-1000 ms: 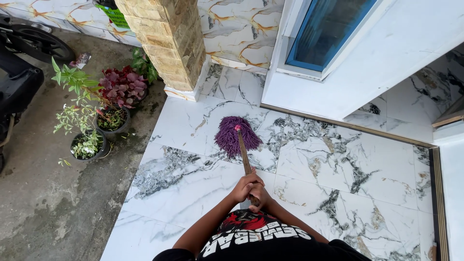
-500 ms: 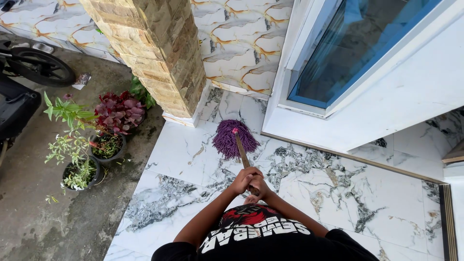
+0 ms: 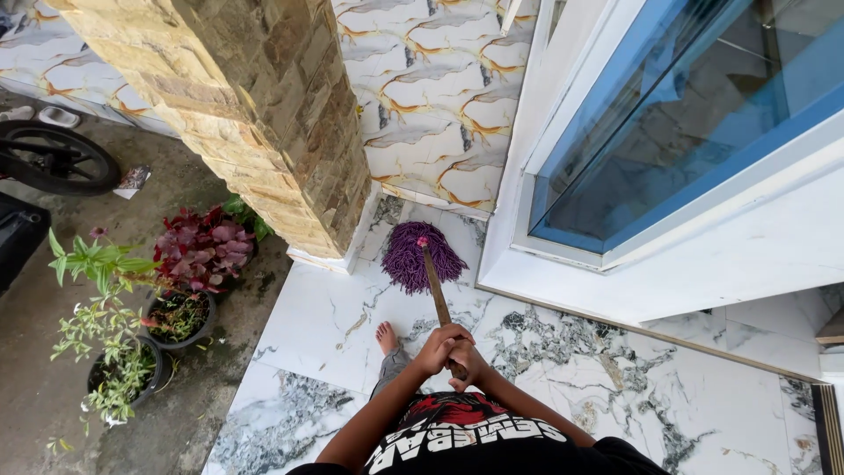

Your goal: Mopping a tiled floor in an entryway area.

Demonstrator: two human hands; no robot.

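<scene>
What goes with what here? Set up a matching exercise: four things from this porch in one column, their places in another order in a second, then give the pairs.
Things:
1. purple mop head
2. wooden mop handle
3. potted plants
4. bare foot

Places:
A. gripped by both the left hand and the right hand
B. on the concrete ground left of the tiled floor
C. on the marble tile between the brick pillar and the white door frame
D. on the tile just left of the hands

Pairs: 1-C, 2-A, 3-B, 4-D
</scene>
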